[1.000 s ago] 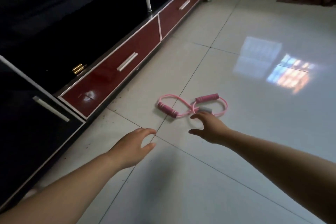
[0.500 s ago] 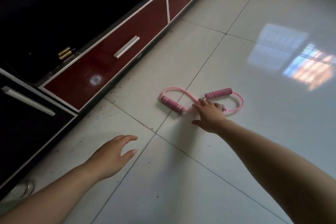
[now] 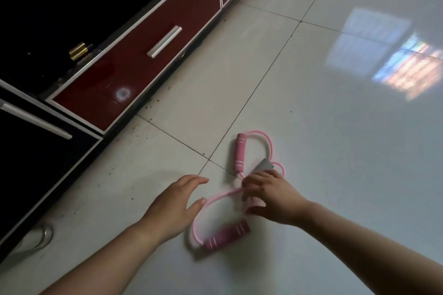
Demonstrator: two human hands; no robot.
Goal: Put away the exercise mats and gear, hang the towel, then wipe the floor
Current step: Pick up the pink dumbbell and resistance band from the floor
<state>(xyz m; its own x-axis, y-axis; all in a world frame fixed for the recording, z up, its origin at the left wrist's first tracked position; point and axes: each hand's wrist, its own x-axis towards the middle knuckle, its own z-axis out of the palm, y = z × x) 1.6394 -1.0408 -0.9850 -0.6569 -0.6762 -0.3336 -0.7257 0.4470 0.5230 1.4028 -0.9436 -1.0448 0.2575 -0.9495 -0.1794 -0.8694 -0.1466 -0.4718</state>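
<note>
Head view showed a pink figure-eight resistance band lying on the pale tiled floor, out from the foot of a dark cabinet with a red drawer front, across a tile joint and close in front of the person. Its long axis ran roughly away from the person: the far handle pointed up the frame, and the near handle lay slightly blurred between the two forearms. A grey centre sleeve showed just beyond the knuckles.

The right hand was the one on the band. Its fingers were curled over the waist where the two loops cross, with the thumb tucked under on the near side, so it appeared to pinch the tubing there. How firm that hold was could not be told.

The left hand held nothing. Its fingers were loosely spread and relaxed, palm down, and its thumb tip lay just beside the outer curve of the near loop, touching or almost touching it.

By my judgement, the right hand had the better claim to lift, being at the band's middle. The near loop and its handle lay directly to the right of the left hand, within easy reach for gathering the two loops together.
</note>
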